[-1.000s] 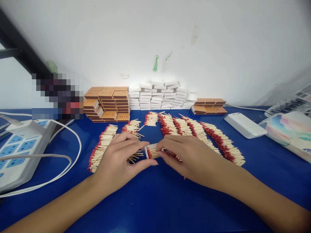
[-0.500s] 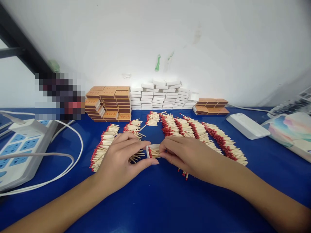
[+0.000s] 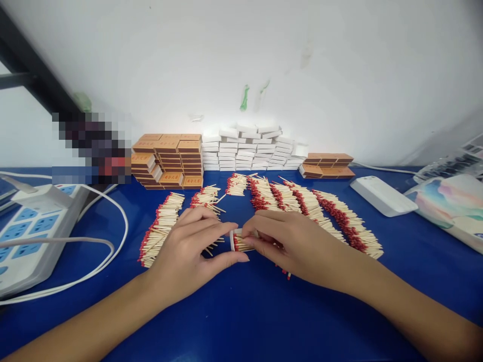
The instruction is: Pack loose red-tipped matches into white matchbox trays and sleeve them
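A small white matchbox tray (image 3: 239, 241) holding red-tipped matches lies on the blue table (image 3: 241, 311) between my two hands. My left hand (image 3: 190, 249) curls round the tray's left end, thumb and forefinger at its corners. My right hand (image 3: 290, 241) covers the tray's right part, its fingers pinched on the matches in the tray. Rows of loose red-tipped matches (image 3: 339, 218) fan out behind my hands, with more matches (image 3: 160, 229) at the left. A few stray matches (image 3: 287, 274) poke out under my right hand.
Orange matchbox sleeves (image 3: 168, 160) are stacked at the back left, white trays (image 3: 247, 148) in the middle, more orange sleeves (image 3: 326, 165) at the right. A power strip (image 3: 33, 231) with white cables sits far left. A white device (image 3: 383, 196) and a pastel pouch (image 3: 449, 206) lie right.
My hands have drawn closer together over the tray, and my right fingers have slid left across the matches in it. The tray has shifted slightly right.
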Available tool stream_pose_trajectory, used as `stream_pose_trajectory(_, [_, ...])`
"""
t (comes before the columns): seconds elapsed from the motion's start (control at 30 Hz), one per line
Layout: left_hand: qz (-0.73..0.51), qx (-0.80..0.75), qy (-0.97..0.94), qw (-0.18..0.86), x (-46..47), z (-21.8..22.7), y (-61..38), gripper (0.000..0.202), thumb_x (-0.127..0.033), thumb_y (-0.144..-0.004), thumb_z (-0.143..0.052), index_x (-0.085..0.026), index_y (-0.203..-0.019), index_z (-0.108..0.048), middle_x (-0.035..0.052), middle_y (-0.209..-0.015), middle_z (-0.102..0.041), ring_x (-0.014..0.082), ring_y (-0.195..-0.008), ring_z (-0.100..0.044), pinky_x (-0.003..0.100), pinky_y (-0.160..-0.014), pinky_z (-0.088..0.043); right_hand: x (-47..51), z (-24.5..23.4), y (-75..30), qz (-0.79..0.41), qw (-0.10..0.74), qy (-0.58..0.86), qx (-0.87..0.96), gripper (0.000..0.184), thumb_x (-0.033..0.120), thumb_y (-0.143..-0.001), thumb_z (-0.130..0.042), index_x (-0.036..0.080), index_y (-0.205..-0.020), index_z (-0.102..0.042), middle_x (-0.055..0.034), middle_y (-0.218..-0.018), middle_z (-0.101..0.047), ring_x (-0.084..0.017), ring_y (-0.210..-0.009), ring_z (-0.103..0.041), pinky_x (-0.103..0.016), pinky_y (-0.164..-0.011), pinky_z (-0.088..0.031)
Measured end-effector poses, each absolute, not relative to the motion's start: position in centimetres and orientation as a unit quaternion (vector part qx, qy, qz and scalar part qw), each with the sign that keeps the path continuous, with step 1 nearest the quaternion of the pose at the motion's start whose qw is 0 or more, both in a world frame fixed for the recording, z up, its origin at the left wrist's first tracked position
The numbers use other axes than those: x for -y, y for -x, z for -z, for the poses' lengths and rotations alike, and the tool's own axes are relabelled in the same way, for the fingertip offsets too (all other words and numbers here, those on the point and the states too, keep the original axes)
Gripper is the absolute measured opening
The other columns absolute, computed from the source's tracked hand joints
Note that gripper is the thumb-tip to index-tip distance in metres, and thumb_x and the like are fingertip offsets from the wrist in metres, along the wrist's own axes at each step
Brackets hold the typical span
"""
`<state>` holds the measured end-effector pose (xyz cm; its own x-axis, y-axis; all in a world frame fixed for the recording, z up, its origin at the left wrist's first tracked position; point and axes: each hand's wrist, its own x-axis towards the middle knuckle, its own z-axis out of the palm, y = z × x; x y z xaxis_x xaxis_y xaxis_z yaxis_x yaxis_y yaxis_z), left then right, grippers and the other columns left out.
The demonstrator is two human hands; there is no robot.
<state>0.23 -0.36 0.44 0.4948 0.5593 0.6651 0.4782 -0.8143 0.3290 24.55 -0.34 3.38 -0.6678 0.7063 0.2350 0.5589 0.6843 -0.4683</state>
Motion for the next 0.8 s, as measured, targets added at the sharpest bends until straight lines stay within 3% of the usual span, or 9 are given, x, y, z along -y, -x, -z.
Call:
stream_pose_trajectory(0.17, [-0.398, -0.303, -0.864, 0.052, 0.4, -0.4, -0.2, 0.042, -0.038, -0.081, -0.091, -0.016, -0.114, -0.077, 0.0051, -0.088, -0.080, 0.0231, -0.090, -0.068, 0.040, -0.087, -0.055, 0.2, -3.5, -24.9, -0.172, 0.208, 0.346, 0.899, 0.019, 0.027, -0.108, -0.054, 0.023, -0.105, -0.072, -0.0033, -0.092, -0.072, -0.016, -0.079, -0.064, -0.029, -0.067, -0.044])
stream_pose_trajectory(0.27, [-0.402, -0.303, -0.862, 0.054, 0.4, -0.4, -0.2, 0.041, -0.038, -0.081, -0.091, -0.017, -0.114, -0.078, 0.0045, -0.086, -0.079, 0.0228, -0.090, -0.068, 0.040, -0.087, -0.055, -1.1, -4.4, -26.8, -0.120, 0.240, 0.369, 0.890, 0.018, 0.030, -0.105, -0.056, 0.024, -0.101, -0.072, -0.0020, -0.083, -0.070, -0.016, -0.071, -0.061, -0.030, -0.065, -0.043])
stream_pose_trajectory(0.37, [-0.404, -0.303, -0.862, 0.050, 0.3, -0.4, -0.2, 0.041, -0.039, -0.081, -0.090, -0.016, -0.113, -0.079, 0.0049, -0.085, -0.079, 0.0227, -0.090, -0.068, 0.039, -0.086, -0.055, -3.5, -5.7, -30.8, -0.042, 0.273, 0.471, 0.837, 0.023, 0.042, -0.102, -0.059, 0.025, -0.095, -0.073, -0.0006, -0.068, -0.065, -0.016, -0.060, -0.054, -0.032, -0.061, -0.041])
stream_pose_trajectory(0.43, [-0.405, -0.304, -0.861, 0.049, 0.3, -0.4, -0.2, 0.041, -0.039, -0.081, -0.090, -0.016, -0.113, -0.078, 0.0050, -0.085, -0.079, 0.0229, -0.090, -0.068, 0.039, -0.086, -0.055, -5.4, -6.2, -34.3, -0.011, 0.267, 0.558, 0.786, 0.027, 0.047, -0.099, -0.062, 0.024, -0.093, -0.075, -0.0025, -0.070, -0.067, -0.016, -0.058, -0.052, -0.033, -0.060, -0.039])
stream_pose_trajectory(0.6, [-0.404, -0.304, -0.861, 0.049, 0.3, -0.4, -0.2, 0.040, -0.039, -0.081, -0.091, -0.019, -0.113, -0.078, 0.0040, -0.085, -0.079, 0.0227, -0.089, -0.068, 0.039, -0.086, -0.055, -8.8, -5.3, -41.2, -0.065, 0.117, 0.664, 0.736, 0.018, 0.035, -0.090, -0.069, 0.020, -0.088, -0.078, -0.0094, -0.084, -0.076, -0.022, -0.074, -0.062, -0.037, -0.071, -0.044])
stream_pose_trajectory(0.8, [-0.402, -0.302, -0.863, 0.045, 0.2, -0.4, -0.1, 0.039, -0.039, -0.082, -0.090, -0.019, -0.113, -0.078, 0.0042, -0.088, -0.080, 0.0223, -0.088, -0.068, 0.039, -0.084, -0.056, -9.4, -4.1, -42.4, -0.161, 0.051, 0.628, 0.760, 0.017, 0.030, -0.093, -0.066, 0.018, -0.091, -0.079, -0.0132, -0.094, -0.080, -0.022, -0.079, -0.065, -0.037, -0.075, -0.045])
